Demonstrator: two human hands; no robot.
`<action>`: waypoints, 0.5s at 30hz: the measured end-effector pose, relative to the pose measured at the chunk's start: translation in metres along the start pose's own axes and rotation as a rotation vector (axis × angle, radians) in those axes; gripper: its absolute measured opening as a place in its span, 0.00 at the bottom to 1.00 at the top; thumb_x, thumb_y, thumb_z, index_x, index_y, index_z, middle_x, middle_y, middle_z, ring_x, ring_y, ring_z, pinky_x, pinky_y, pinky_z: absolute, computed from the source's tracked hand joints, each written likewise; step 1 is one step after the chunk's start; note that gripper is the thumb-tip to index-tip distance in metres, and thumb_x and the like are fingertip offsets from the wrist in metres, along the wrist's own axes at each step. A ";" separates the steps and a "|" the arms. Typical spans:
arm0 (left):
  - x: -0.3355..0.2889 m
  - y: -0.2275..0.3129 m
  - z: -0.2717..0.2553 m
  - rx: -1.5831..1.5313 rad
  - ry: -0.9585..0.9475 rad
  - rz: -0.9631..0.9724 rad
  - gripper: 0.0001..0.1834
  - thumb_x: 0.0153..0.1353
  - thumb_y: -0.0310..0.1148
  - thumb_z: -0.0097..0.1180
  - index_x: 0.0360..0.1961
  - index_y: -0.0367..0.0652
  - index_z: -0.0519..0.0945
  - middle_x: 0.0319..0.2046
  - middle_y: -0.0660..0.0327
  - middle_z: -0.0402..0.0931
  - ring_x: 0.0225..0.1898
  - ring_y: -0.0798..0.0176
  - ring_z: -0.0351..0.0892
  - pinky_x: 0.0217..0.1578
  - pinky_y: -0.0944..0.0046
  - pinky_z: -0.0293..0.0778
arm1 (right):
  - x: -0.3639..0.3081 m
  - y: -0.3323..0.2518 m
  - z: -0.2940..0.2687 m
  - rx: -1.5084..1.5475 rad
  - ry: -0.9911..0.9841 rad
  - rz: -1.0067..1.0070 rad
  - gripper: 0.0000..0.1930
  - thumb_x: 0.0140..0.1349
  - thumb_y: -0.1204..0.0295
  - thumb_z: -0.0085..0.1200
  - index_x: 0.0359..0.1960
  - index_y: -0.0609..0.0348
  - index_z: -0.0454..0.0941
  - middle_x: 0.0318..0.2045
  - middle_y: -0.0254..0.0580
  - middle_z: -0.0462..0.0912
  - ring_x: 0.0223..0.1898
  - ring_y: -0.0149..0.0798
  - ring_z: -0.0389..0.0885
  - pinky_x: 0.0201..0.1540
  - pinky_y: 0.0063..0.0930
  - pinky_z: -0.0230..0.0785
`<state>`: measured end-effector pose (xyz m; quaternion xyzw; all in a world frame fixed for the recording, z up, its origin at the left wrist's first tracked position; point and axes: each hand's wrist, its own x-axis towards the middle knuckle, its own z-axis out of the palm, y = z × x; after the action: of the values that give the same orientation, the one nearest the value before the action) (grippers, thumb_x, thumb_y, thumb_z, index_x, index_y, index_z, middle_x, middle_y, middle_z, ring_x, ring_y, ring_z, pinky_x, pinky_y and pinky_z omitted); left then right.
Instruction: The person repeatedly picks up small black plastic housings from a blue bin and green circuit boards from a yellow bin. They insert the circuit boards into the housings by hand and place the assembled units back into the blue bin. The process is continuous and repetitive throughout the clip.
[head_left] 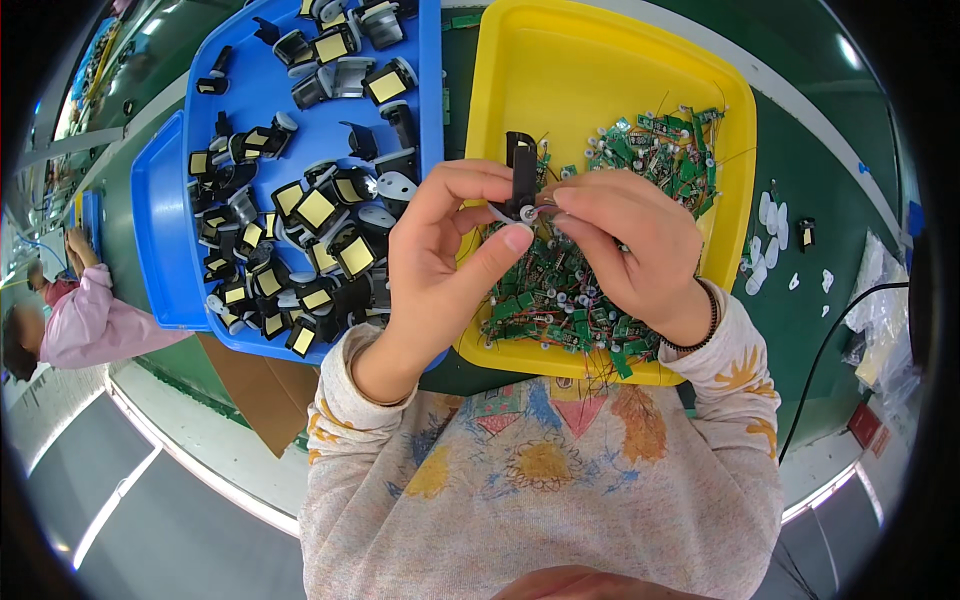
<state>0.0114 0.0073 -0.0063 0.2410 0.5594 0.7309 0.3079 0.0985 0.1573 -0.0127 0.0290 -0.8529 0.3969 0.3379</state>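
Table (850,225), black casing (523,180) in curled hands (435,240) (640,235)

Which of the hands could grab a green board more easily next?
Probably the right hand: it's over the yellow tray, close to the green boards, while the left hand grips the black piece.

A head-worn fisheye camera is looking down from above — framing the fingers (605,207) closely — and widely covering the tabletop (792,172).
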 end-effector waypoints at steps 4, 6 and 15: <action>-0.001 0.000 0.001 0.011 -0.004 0.021 0.14 0.49 0.19 0.57 0.39 0.37 0.71 0.43 0.59 0.68 0.46 0.66 0.69 0.47 0.65 0.65 | 0.001 -0.001 0.002 0.029 0.069 0.005 0.11 0.44 0.81 0.59 0.33 0.60 0.78 0.26 0.40 0.79 0.26 0.41 0.78 0.28 0.27 0.70; -0.001 0.000 0.001 0.022 -0.006 0.026 0.14 0.50 0.19 0.57 0.39 0.37 0.71 0.43 0.59 0.68 0.46 0.66 0.69 0.47 0.66 0.65 | 0.002 -0.001 0.003 0.020 0.088 -0.025 0.12 0.43 0.81 0.59 0.32 0.61 0.77 0.25 0.40 0.79 0.25 0.41 0.77 0.27 0.27 0.70; -0.001 0.000 -0.002 0.042 0.001 -0.029 0.14 0.50 0.21 0.56 0.40 0.37 0.71 0.41 0.60 0.70 0.45 0.68 0.69 0.46 0.68 0.64 | -0.003 0.005 0.011 -0.071 0.127 -0.201 0.14 0.38 0.83 0.60 0.31 0.63 0.77 0.23 0.41 0.78 0.23 0.41 0.76 0.24 0.26 0.71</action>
<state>0.0111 0.0052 -0.0073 0.2389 0.5783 0.7144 0.3132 0.0930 0.1529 -0.0228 0.0771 -0.8360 0.3318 0.4302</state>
